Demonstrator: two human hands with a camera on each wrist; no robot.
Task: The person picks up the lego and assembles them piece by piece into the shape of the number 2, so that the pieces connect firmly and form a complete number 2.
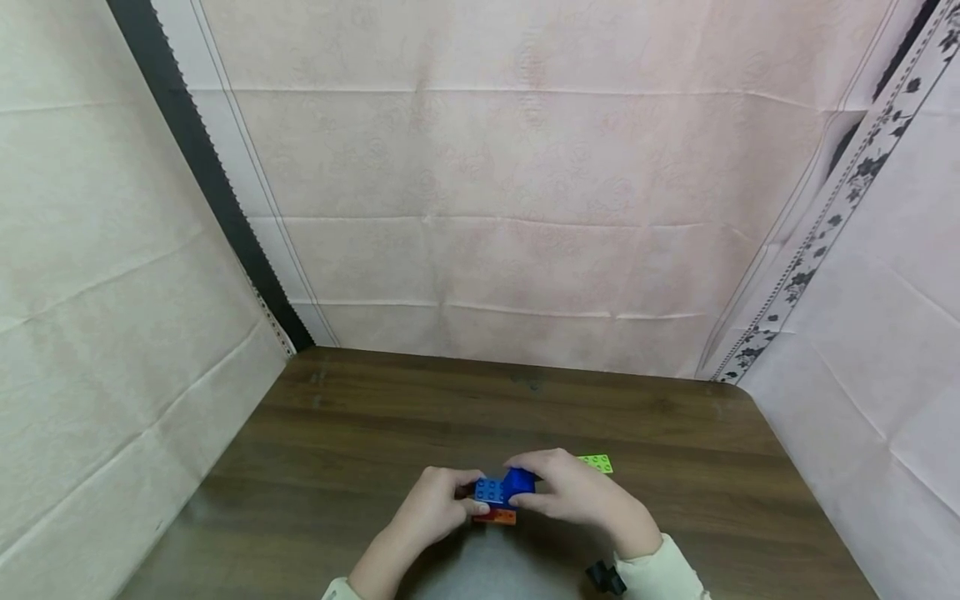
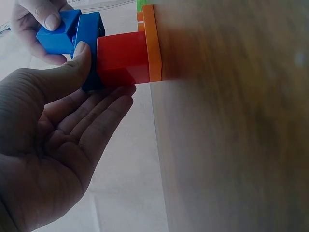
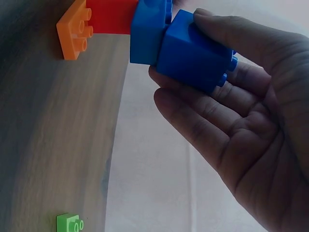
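A small stack of toy building bricks stands on the table: an orange brick (image 1: 504, 517) at the bottom, a red brick (image 2: 123, 58) on it, and a long blue brick (image 1: 490, 490) across the top. My left hand (image 1: 433, 507) holds the long blue brick at its left end, thumb on the near side. In my right hand (image 1: 572, 492) a darker blue brick (image 3: 193, 50) is pinched between thumb and fingers. It sits tilted against the studs of the long blue brick at the right end. Whether it is pressed fully down, I cannot tell.
Behind my right hand a light green brick (image 1: 597, 462) lies on the brown wooden table (image 1: 337, 433), partly hidden by the hand. Pale cloth (image 1: 510, 167) hangs at the back and both sides. A black object (image 1: 604, 577) sits by the right sleeve.
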